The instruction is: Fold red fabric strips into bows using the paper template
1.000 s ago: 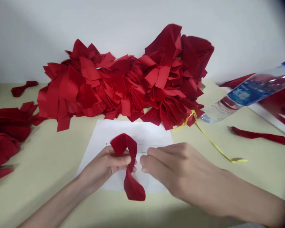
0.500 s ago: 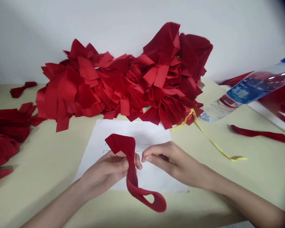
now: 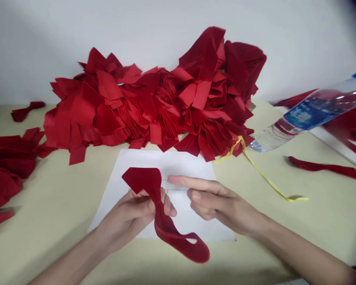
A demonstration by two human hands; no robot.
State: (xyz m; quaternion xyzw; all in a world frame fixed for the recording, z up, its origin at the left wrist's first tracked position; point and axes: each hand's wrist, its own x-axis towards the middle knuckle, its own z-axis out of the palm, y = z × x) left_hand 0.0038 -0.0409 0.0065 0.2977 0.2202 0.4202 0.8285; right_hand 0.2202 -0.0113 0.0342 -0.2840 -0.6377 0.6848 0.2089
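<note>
Pinched between the thumb and fingers of my left hand [image 3: 141, 211] is a red velvet ribbon [image 3: 163, 221]. Its upper part folds over into a flat, angled end, and below my thumb it hangs in a loop with a small gap. The ribbon narrows at the pinch. To its right, my right hand [image 3: 216, 200] points its index finger leftward, with the thumb near the curled lower fingers. This hand is apart from the ribbon, and I see nothing in it. Both hands are over a white sheet of paper [image 3: 114, 178] printed with thin lines.
A large heap of red ribbon pieces [image 3: 148, 107] lies along the wall. More red pieces [image 3: 8, 170] sit at left. At right are a tilted water bottle [image 3: 308, 111], a yellow strip [image 3: 264, 180] and a single red ribbon piece [image 3: 326, 167].
My right hand has gone from fingertips bunched together to index finger stretched out, and has shifted slightly right. My left hand has moved a little left with the ribbon, whose loop gap looks narrower.
</note>
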